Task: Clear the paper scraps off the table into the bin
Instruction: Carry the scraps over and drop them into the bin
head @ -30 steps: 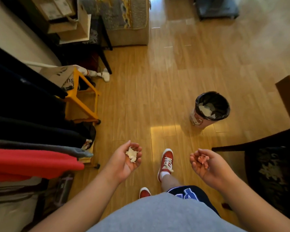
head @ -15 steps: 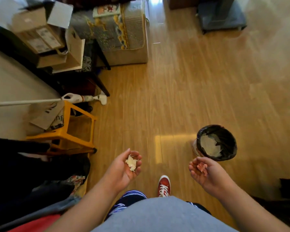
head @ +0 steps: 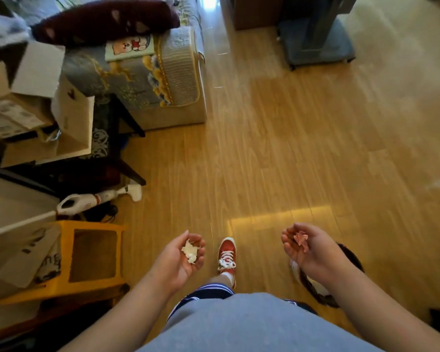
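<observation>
My left hand (head: 181,260) is cupped palm up around a clump of white paper scraps (head: 191,250). My right hand (head: 308,252) is cupped palm up around pink paper scraps (head: 301,239). The bin (head: 351,257), lined with a black bag, stands on the wood floor directly under my right hand and forearm, which hide most of it; only parts of its rim and side show. The table is not in view.
A yellow stool (head: 94,257) with a paper bag stands at the left. Beyond it lie a white handheld vacuum (head: 99,199), cardboard boxes (head: 36,110) and a covered sofa end (head: 163,80). My red shoe (head: 226,255) is on the floor between my hands.
I have walked forward; the bin has gone from ahead on the right to beneath my right hand. Both hands still hold their scraps in the same cupped pose.
</observation>
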